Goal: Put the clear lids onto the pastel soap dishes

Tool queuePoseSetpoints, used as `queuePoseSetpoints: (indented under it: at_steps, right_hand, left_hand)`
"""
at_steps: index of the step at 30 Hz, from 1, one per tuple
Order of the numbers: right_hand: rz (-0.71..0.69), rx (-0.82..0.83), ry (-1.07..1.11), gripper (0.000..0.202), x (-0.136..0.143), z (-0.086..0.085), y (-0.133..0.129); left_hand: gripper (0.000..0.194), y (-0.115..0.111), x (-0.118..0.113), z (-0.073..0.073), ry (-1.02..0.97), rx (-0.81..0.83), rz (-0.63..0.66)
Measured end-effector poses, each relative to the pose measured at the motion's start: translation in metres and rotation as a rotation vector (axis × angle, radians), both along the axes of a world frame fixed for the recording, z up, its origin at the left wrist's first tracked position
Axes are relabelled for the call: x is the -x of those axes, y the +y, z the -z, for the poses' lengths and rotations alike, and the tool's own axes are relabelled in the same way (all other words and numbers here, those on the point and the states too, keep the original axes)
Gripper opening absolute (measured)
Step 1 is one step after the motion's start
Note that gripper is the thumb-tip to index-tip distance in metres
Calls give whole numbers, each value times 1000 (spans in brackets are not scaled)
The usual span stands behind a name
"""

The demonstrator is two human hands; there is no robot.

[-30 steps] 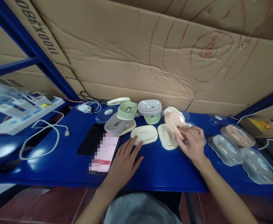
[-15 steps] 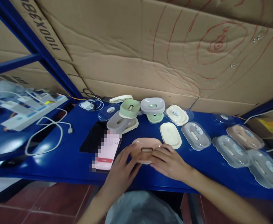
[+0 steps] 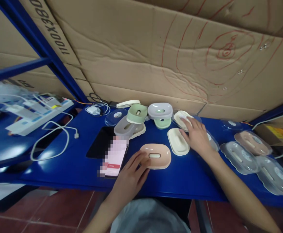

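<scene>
A pink oval soap dish (image 3: pixel 162 160) with a slot in its middle lies flat on the blue table. My left hand (image 3: pixel 134 170) rests its fingers on the dish's left rim, stretched out rather than wrapped round it. My right hand (image 3: pixel 196 134) is apart from that dish, reaching over the back right with its fingers extended. Its fingertips are at a cream oval piece (image 3: pixel 180 119), which they partly cover; I cannot tell whether they touch it. Just left of the right hand lies another cream oval piece (image 3: pixel 176 145). A clear-lidded dish (image 3: pixel 213 142) is partly hidden behind the wrist.
Green (image 3: pixel 137 115) and lilac (image 3: pixel 160 110) dishes are stacked at the back. Left of the pink dish lie a phone (image 3: pixel 114 158) and a black flat object (image 3: pixel 100 144). Several clear-lidded dishes (image 3: pixel 239 158) stand at right. A power strip (image 3: pixel 39 118) and cables lie left; cardboard (image 3: pixel 122 51) walls the back.
My right hand has left the pink dish and moved right and back to the cream piece. My left hand stays at the pink dish, which now shows a pale strip in its slot.
</scene>
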State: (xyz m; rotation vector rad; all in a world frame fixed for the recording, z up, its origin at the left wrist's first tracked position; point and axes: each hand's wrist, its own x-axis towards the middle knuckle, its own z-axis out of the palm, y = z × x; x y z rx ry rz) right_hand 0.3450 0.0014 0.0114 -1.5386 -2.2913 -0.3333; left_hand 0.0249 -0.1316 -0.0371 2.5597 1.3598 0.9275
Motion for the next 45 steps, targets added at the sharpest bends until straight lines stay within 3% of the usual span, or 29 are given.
queuePoseSetpoints:
  at_steps: [2, 4, 9, 13, 17, 22, 28, 32, 38, 45]
  right_hand:
    - [168, 88, -30, 66, -6, -1, 26]
    - [219, 193, -18, 75, -6, 1, 46]
    - [220, 191, 68, 63, -8, 2, 62]
    - [137, 88, 134, 55, -22, -1, 36]
    - [-53, -56, 246, 56, -19, 3, -20]
    - [-378, 162, 340, 60, 16, 16, -74]
    - [-628, 339, 319, 71, 34, 25, -80]
    - [-636, 319, 248, 81, 34, 26, -87]
    - [-567, 88, 148, 68, 38, 29, -103]
    - [-494, 69, 162, 84, 44, 32, -115]
  left_hand:
    - [34, 0, 0, 1, -2, -1, -5]
    - [34, 0, 0, 1, -5, 11, -8]
    - [34, -1, 0, -2, -21, 41, -1]
    - [31, -2, 1, -4, -53, 64, 27]
    - [30, -4, 2, 2, -104, 52, 27]
    - [40, -8, 3, 9, -189, 72, -76]
    - [53, -7, 5, 8, -254, 228, -120]
    - [59, -6, 7, 7, -239, 308, -79]
    - [63, -6, 6, 4, -213, 336, -47]
    - [61, -6, 5, 4, -236, 340, -28]
